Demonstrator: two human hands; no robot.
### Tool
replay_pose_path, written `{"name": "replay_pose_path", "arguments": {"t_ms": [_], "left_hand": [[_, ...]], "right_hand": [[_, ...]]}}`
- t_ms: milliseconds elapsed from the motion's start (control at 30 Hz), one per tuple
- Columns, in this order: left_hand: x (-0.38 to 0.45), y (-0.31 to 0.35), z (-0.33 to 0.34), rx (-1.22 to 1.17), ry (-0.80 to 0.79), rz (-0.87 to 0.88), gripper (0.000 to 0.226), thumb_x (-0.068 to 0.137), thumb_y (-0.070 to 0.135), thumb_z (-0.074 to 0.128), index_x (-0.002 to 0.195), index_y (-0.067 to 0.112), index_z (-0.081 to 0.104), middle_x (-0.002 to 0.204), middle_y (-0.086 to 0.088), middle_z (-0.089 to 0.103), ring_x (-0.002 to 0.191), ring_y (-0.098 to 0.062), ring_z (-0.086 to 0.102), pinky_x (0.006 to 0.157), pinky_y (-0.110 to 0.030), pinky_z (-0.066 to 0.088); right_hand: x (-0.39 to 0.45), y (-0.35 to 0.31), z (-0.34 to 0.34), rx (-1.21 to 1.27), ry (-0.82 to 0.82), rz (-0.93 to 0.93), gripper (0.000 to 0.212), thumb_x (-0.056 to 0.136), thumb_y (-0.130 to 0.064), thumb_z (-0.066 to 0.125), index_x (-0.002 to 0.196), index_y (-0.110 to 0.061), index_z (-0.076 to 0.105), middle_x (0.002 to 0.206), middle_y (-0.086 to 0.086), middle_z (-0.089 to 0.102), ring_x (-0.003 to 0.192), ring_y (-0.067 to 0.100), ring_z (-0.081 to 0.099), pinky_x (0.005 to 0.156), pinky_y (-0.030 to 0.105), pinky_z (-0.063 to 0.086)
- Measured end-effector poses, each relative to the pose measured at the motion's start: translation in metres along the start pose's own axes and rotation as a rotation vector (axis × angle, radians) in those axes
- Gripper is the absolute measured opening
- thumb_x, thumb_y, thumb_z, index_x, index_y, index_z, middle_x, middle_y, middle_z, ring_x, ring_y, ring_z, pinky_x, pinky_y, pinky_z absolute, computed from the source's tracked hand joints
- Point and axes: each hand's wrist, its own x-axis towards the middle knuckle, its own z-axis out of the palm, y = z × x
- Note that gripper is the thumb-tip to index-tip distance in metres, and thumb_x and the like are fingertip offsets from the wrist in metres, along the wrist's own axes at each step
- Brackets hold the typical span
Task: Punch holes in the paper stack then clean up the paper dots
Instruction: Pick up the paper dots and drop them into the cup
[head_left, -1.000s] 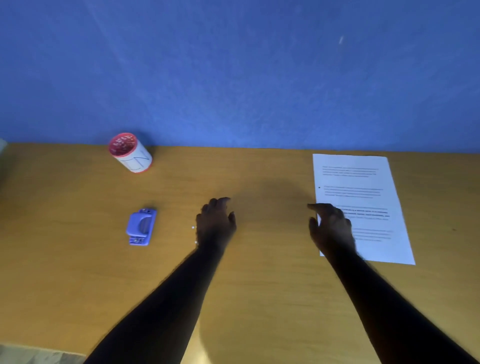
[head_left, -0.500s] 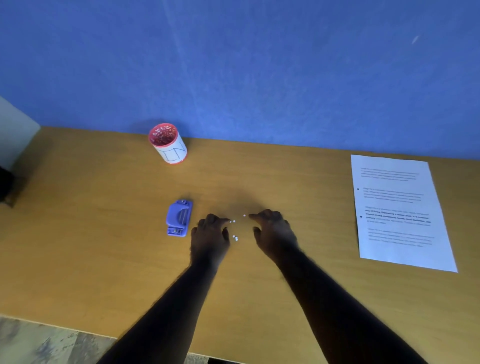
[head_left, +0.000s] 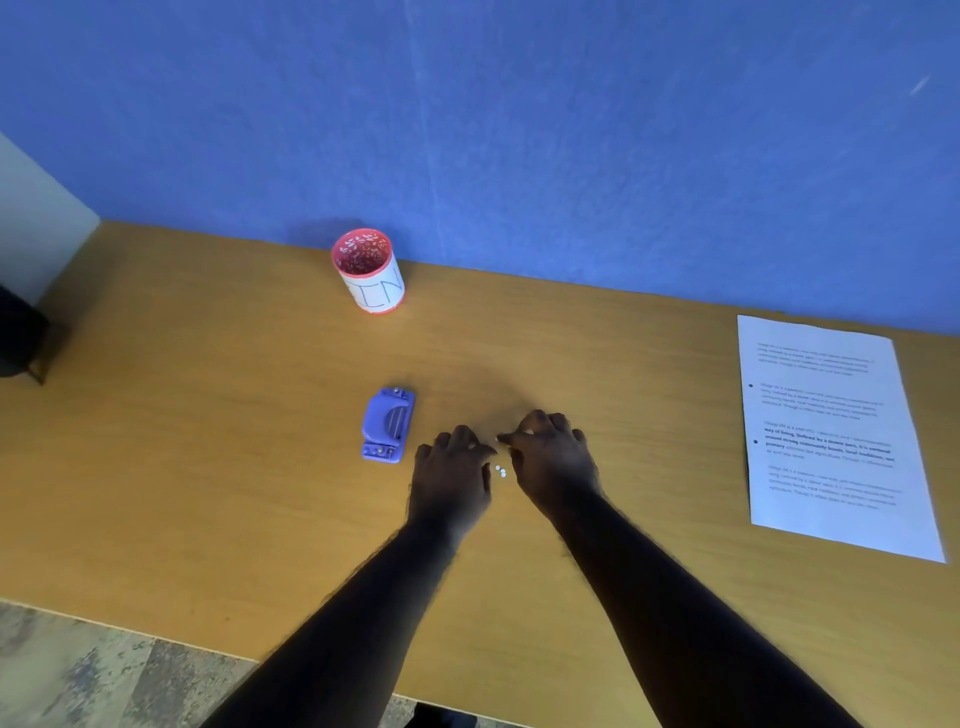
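Note:
A few small white paper dots (head_left: 500, 471) lie on the wooden table (head_left: 208, 467) between my two hands. My left hand (head_left: 453, 474) rests palm down just left of them, fingers curled. My right hand (head_left: 551, 461) sits just right of them, its fingertips pinched together near another dot at its index tip. The purple hole punch (head_left: 388, 424) lies a little left of my left hand. The printed paper stack (head_left: 831, 436) lies flat at the table's right side, with two punched holes along its left edge.
A red-rimmed white cup (head_left: 370, 270) stands at the back of the table near the blue wall. A dark object (head_left: 18, 338) sits off the table's left end. The table's front edge runs below my forearms, with floor beyond.
My right hand left the paper stack and came left beside my left hand. Both hands have closed in around the dots. The camera view shifted left.

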Motion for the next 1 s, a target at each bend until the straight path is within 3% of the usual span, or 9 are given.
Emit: {"name": "replay_pose_path", "arguments": {"t_ms": [167,400,667,800,1000], "left_hand": [[-0.006,-0.002,0.004,-0.131,0.052,-0.075,0.023,0.088,0.027,0.065,0.111,0.024,0.064,0.114,0.006,0.062,0.106,-0.015,0.057,0.086,-0.03,0.043],[-0.008,0.008,0.005,-0.133,0.076,-0.133,0.029,0.085,0.035,0.07,0.113,0.027,0.067,0.114,0.005,0.063,0.108,-0.016,0.057,0.088,-0.034,0.042],[-0.015,0.003,0.006,0.066,0.047,0.016,0.028,0.088,0.036,0.061,0.114,0.032,0.069,0.114,0.003,0.062,0.104,-0.021,0.058,0.091,-0.042,0.042],[-0.017,-0.008,0.004,0.109,0.001,0.094,0.032,0.087,0.034,0.059,0.118,0.033,0.067,0.119,0.007,0.06,0.109,-0.019,0.057,0.096,-0.042,0.039],[-0.013,-0.002,0.001,0.057,0.02,0.034,0.027,0.086,0.036,0.064,0.112,0.032,0.068,0.112,0.007,0.065,0.102,-0.017,0.061,0.09,-0.039,0.042]], "right_hand": [[0.005,0.003,-0.002,0.059,0.021,0.014,0.031,0.094,-0.025,0.063,0.124,-0.027,0.066,0.131,-0.001,0.064,0.123,0.024,0.054,0.099,0.042,0.049],[0.011,0.001,-0.006,0.006,-0.011,-0.071,0.03,0.096,-0.029,0.06,0.126,-0.029,0.066,0.13,-0.002,0.063,0.123,0.024,0.052,0.099,0.04,0.047],[-0.001,0.01,-0.011,-0.059,-0.059,-0.199,0.038,0.094,-0.012,0.06,0.127,-0.029,0.067,0.132,0.001,0.06,0.124,0.024,0.052,0.099,0.04,0.047],[-0.009,0.015,-0.005,0.021,-0.014,-0.144,0.034,0.093,-0.013,0.063,0.123,-0.028,0.07,0.127,-0.001,0.065,0.12,0.021,0.058,0.096,0.039,0.052],[-0.007,0.013,-0.003,0.032,0.01,-0.056,0.04,0.094,-0.019,0.062,0.134,-0.023,0.06,0.131,0.005,0.063,0.119,0.026,0.058,0.095,0.043,0.054]]}}
